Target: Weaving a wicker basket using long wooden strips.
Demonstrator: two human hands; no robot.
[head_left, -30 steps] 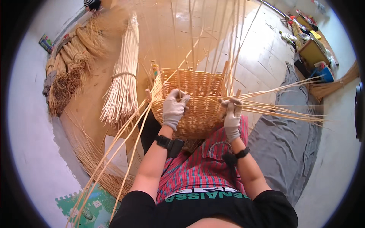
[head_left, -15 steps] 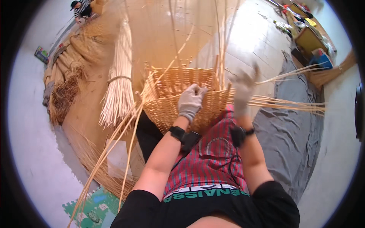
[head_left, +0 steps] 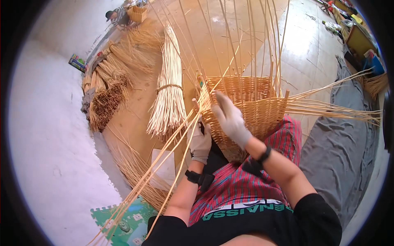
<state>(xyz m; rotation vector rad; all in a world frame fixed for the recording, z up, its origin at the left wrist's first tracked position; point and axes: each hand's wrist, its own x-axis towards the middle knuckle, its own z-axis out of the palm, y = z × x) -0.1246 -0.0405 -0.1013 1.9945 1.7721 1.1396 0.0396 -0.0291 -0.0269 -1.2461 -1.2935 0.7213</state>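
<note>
A woven wicker basket (head_left: 262, 117) with tall upright rods (head_left: 228, 41) leans over my lap. My right hand (head_left: 232, 121), in a pale work glove, lies over its front wall near the left corner, fingers stretched out and no rod gripped. Below that corner is my gloved left hand (head_left: 200, 143), its thumb apart from the fingers. Its fingertips are partly hidden behind the long loose rods (head_left: 167, 152) that run from the corner down to the left. A thick corner stake (head_left: 195, 103) stands out just above it. More loose rods (head_left: 332, 107) stick out from the basket's right side.
A tied bundle of pale rods (head_left: 169, 88) lies beyond the basket. Dried stalk bundles (head_left: 107, 86) lie along the left wall, near another person (head_left: 117, 17) with a basket. Grey cloth (head_left: 334, 151) covers the floor at right. A green foam mat (head_left: 125, 221) is at lower left.
My left hand has moved from the basket's front wall to below its left corner. My right hand has come from the right side across to the front left. The view has turned.
</note>
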